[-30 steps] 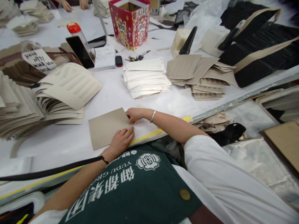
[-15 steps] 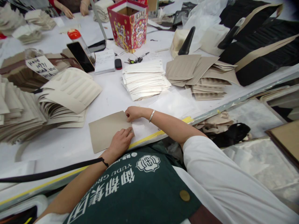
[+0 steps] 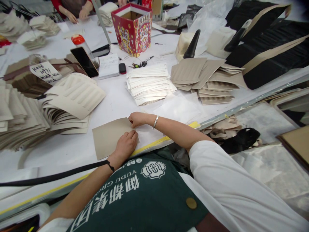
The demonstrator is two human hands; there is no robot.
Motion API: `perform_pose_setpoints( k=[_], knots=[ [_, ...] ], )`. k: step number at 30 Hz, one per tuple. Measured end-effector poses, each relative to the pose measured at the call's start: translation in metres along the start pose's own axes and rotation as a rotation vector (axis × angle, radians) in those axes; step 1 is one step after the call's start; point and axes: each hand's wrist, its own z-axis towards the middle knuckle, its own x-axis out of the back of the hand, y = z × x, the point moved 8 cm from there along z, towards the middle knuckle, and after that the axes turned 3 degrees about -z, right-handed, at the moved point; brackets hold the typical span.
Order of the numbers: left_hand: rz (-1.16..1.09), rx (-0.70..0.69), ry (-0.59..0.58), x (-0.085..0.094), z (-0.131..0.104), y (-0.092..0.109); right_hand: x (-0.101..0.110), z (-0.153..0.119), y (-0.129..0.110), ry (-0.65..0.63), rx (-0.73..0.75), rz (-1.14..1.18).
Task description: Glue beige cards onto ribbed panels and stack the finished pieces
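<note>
A flat beige panel (image 3: 105, 138), leather-like with a plain face, lies near the table's front edge. My left hand (image 3: 125, 144) rests over its right part, fingers bent and together at the right-hand edge; the thumb is hidden. Closed in a pinch, my right hand (image 3: 138, 119) is at the panel's upper right corner. What lies right under its fingertips is too small to make out. Beyond the hands is a pile of white strips or folded pieces (image 3: 151, 84). Thin translucent sheets (image 3: 182, 104) lie to the right of it.
Stacked beige pieces (image 3: 74, 93) rise at the left, beside a leaning phone (image 3: 84, 62). Brown panels (image 3: 189, 71), a red patterned box (image 3: 131, 30) and black material (image 3: 272, 48) stand farther back. A co-worker's hands (image 3: 78, 14) are across the table. Yellow tape (image 3: 152, 141) marks the near edge.
The view has shifted slightly. My left fingers have drawn in a little at the panel's right edge; my right hand keeps its pinch at the corner.
</note>
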Motion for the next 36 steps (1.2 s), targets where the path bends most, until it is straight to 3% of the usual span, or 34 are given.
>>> perform_pose_setpoints(
  k=[7, 18, 24, 36],
  knots=[
    [-0.011, 0.064, -0.018, -0.003, 0.0, -0.008, 0.01, 0.007, 0.017, 0.03, -0.048, 0.031],
    [-0.116, 0.154, -0.19, -0.008, 0.008, -0.017, 0.009, 0.013, 0.014, -0.003, -0.033, -0.028],
    [-0.168, 0.204, -0.26, -0.007, 0.011, -0.019, 0.024, 0.016, 0.024, 0.043, -0.075, 0.013],
    [-0.152, 0.214, -0.273, -0.007, 0.012, -0.018, 0.025, 0.02, 0.023, 0.009, -0.095, 0.001]
  ],
)
